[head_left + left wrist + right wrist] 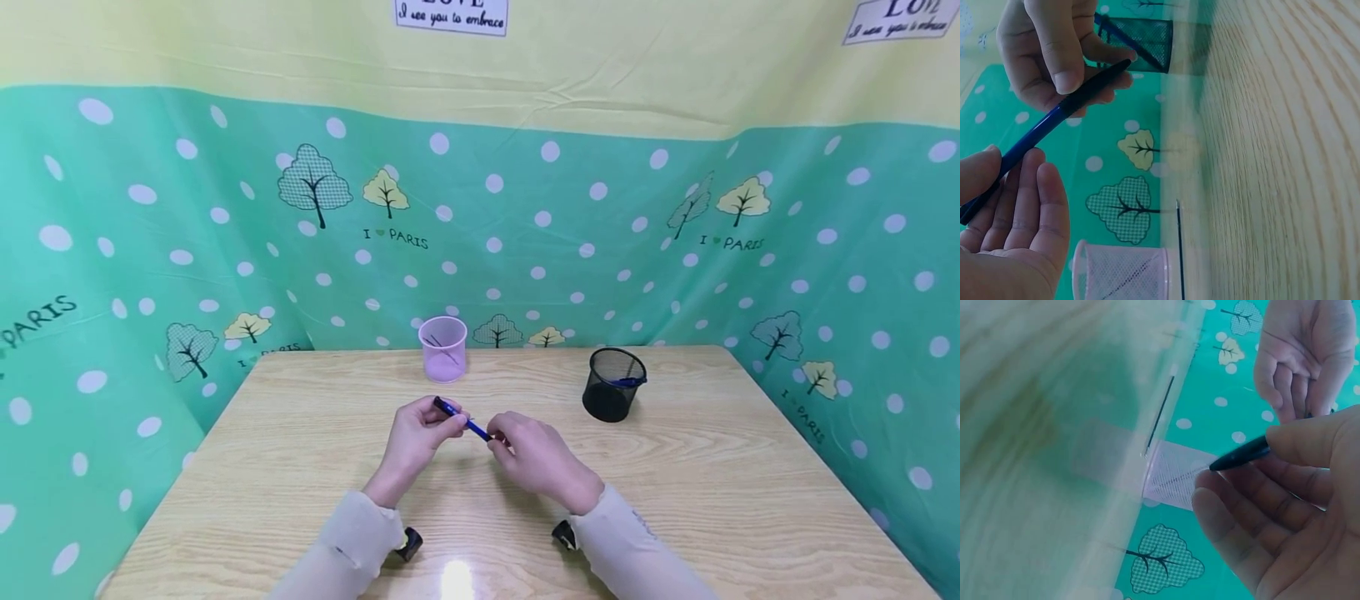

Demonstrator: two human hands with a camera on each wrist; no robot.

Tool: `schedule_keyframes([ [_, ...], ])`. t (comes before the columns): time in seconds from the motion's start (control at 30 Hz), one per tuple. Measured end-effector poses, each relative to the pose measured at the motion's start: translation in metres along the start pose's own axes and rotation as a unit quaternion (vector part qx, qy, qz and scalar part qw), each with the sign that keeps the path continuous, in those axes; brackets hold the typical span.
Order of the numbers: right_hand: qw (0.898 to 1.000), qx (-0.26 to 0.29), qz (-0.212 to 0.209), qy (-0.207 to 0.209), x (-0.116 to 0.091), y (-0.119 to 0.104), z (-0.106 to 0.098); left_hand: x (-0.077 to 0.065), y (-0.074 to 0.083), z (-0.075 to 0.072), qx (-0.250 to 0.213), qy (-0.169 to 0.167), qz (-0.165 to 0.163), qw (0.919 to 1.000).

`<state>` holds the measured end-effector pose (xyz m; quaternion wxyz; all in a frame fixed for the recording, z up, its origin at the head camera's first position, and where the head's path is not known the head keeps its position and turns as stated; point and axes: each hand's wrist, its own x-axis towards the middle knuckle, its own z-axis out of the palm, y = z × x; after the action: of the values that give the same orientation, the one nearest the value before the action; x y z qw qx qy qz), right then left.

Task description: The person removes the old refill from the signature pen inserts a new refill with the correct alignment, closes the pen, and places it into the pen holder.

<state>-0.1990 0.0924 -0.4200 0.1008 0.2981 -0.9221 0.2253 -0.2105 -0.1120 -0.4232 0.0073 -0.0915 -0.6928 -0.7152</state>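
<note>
A blue pen with black ends (477, 429) is held slanted above the table between both hands. My left hand (417, 433) grips one part of it between thumb and fingers. At the other black end, my right hand (538, 458) pinches it with the thumb and fingertips. The right wrist view shows the pen's tapered black tip (1240, 455) sticking out past the right thumb. A thin dark stick, like a pen refill (1180, 250), lies on the table near the pink mesh cup (445, 368); in the head view the left hand mostly hides it.
Behind the left hand, the pink cup holds thin dark sticks (435, 341). A black mesh cup (606, 404) stands at the back right with a blue pen (628, 382) in it. The wooden table (720, 483) ends at a green dotted curtain (570, 275).
</note>
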Motion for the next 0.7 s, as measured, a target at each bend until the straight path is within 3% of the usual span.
schedule_keyframes([
  [0.17,0.999,-0.01,-0.006,0.03,-0.001,0.005,-0.006,0.001,-0.001,0.0,0.007,0.003,0.005,1.0],
  [0.7,0.997,-0.039,0.006,0.072,-0.011,0.026,-0.029,0.001,-0.001,-0.001,0.007,0.009,0.005,0.9999],
])
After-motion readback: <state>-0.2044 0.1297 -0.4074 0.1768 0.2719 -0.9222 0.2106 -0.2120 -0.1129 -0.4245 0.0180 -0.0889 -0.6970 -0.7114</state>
